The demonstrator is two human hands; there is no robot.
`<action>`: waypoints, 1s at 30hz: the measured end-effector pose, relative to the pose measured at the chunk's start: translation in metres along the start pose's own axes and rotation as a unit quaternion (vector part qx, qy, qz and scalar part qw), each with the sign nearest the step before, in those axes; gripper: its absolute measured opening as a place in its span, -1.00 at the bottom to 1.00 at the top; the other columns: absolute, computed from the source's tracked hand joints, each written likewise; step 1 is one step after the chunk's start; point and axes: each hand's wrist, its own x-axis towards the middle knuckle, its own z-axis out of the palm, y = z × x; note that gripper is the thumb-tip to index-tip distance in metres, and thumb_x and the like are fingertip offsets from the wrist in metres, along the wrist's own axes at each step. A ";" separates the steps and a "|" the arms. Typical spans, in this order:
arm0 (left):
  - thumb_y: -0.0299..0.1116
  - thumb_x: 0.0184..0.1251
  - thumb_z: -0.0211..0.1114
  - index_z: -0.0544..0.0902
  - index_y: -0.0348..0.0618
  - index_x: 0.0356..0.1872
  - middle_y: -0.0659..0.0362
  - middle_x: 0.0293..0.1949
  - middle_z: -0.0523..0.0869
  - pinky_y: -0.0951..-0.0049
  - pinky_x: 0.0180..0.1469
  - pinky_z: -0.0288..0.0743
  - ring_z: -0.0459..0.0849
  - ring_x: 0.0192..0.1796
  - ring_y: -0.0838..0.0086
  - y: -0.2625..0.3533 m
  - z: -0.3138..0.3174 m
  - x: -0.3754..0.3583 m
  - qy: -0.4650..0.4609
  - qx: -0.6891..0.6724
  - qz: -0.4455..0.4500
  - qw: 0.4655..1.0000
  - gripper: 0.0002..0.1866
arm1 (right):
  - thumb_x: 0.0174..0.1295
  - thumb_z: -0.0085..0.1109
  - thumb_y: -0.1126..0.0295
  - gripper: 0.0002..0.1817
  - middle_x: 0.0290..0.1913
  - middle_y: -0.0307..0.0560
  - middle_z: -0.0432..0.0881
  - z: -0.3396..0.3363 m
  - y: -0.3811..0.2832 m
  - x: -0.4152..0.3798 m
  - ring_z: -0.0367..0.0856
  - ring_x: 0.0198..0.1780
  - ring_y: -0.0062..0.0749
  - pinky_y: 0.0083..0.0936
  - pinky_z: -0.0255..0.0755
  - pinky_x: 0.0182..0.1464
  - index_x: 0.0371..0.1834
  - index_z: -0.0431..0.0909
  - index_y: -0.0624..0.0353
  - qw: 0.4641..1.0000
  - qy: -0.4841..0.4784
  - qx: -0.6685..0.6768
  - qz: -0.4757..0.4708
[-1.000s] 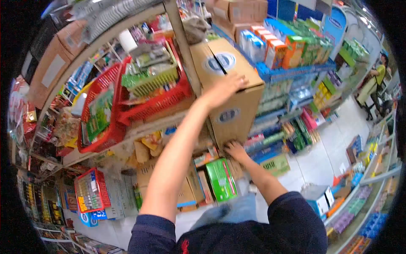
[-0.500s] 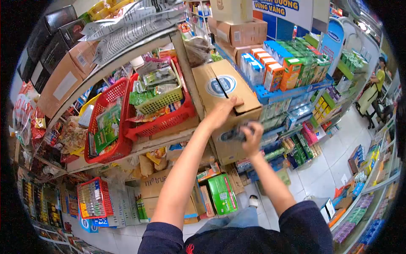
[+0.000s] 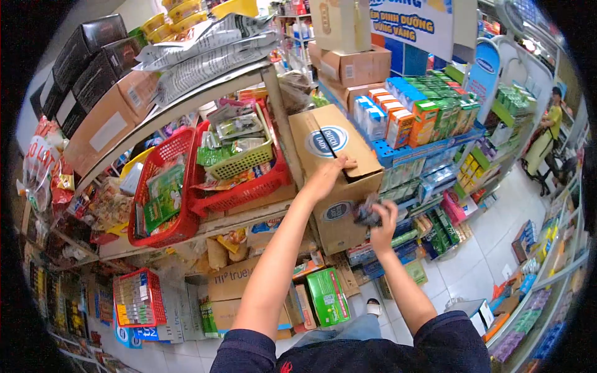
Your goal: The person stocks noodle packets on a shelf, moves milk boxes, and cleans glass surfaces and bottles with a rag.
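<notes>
Dutch Lady ctn stands upright, long axis approx. vert., under L hand: fingers on top, grip unclear. R hand, lower, by front face, fingers closed round dark crumpled item.

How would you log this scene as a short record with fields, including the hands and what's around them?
Left hand: on top of the carton, near its edge
Right hand: holding a dark crumpled item, too blurred to identify
Carton: brown, marked "Dutch Lady"
Left of carton: red baskets holding packets
Right of carton: small colourful boxes
Background: person in yellow top
</notes>
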 end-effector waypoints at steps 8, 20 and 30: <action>-0.20 0.30 -0.05 0.28 -0.38 0.13 -0.14 0.04 0.45 0.36 0.16 0.20 0.41 0.12 0.17 -0.019 0.001 -0.002 0.113 -0.002 -0.045 0.993 -0.50 | -0.20 0.12 0.40 -0.65 -0.11 0.05 0.47 0.019 -0.065 0.131 0.41 -0.06 -0.07 -0.25 0.27 0.03 -0.22 0.55 0.12 0.956 -0.172 -0.148 -0.187; -0.18 0.31 -0.08 0.05 -0.39 0.26 -0.15 0.26 0.16 0.34 0.32 -0.05 0.11 0.33 0.17 0.006 0.002 -0.003 0.197 0.048 -0.054 0.978 -0.38 | -0.05 0.10 0.30 -0.74 -0.23 0.05 0.48 0.118 -0.016 0.179 0.43 -0.12 -0.09 -0.22 0.31 -0.12 -0.26 0.52 0.08 0.893 -0.298 -0.303 -0.146; -0.09 0.35 -0.17 -0.06 -0.31 0.30 -0.13 0.32 0.02 0.32 0.36 -0.20 -0.05 0.38 0.14 0.009 0.001 -0.004 0.215 0.089 -0.022 0.972 -0.36 | 0.04 0.04 0.29 -0.77 -0.17 0.00 0.53 0.157 -0.029 0.203 0.48 -0.07 -0.09 -0.24 0.38 -0.10 -0.27 0.58 0.08 0.869 -0.286 -0.402 -0.038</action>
